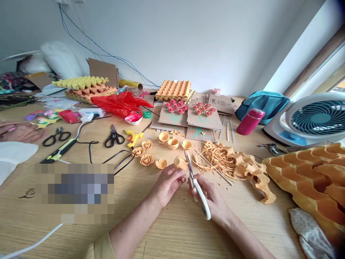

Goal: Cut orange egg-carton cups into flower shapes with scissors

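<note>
In my left hand (pixel 170 182) I pinch an egg carton cup (pixel 180 163), orange-tan and rounded. My right hand (pixel 208 196) is wrapped round white-handled scissors (pixel 201 198), whose blades point up and away right beside the cup. Just beyond my hands, several carton flowers stand on the table, among them a rolled rose (pixel 147 159) and an open-petalled flower (pixel 161 164). Behind these sit plain cut cups (pixel 173 143). To the right lies a heap of shredded carton strips (pixel 212 158), joined by a torn carton piece (pixel 262 183).
Large egg trays (pixel 309 172) fill the right edge, near a fan (pixel 315 118) and a pink bottle (pixel 250 121). A yellow glue gun (pixel 133 137) and black scissors (pixel 114 138) lie left of centre. Cardboard with pink flowers (pixel 176 107) is behind. Another person's hand (pixel 18 132) rests far left.
</note>
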{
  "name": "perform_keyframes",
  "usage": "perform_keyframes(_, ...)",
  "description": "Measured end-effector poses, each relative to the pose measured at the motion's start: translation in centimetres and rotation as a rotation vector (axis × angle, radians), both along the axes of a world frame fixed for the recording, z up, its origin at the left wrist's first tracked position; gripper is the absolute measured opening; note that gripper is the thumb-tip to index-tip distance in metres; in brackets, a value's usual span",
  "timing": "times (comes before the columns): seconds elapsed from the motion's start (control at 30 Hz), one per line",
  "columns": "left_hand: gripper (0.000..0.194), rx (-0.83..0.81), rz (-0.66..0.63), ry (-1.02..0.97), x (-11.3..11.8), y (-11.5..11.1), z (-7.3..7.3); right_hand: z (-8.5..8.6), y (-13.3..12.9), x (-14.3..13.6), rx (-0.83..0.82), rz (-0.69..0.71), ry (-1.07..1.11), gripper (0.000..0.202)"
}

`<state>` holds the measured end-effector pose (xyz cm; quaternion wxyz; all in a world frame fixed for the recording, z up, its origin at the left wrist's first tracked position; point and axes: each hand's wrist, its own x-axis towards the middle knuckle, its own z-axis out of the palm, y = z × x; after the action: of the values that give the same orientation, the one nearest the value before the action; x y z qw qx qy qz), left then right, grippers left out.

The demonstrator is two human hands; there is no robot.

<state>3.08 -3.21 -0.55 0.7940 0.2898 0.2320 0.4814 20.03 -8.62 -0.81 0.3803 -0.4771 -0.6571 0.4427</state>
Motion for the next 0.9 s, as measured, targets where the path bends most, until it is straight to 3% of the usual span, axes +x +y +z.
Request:
perform_keyframes(0.53,0.02,0.127,0.085,0.206,0.29,-0.13,0.68,0.51,0.01,0.16,0.13,0.03,-0.141,0.033)
perform_keyframes(0.9,0.021,0.105,0.004,0.195,0.3,-0.23,0.94,0.88,0.14,0.16,0.221,0.044,-0.208,0.029)
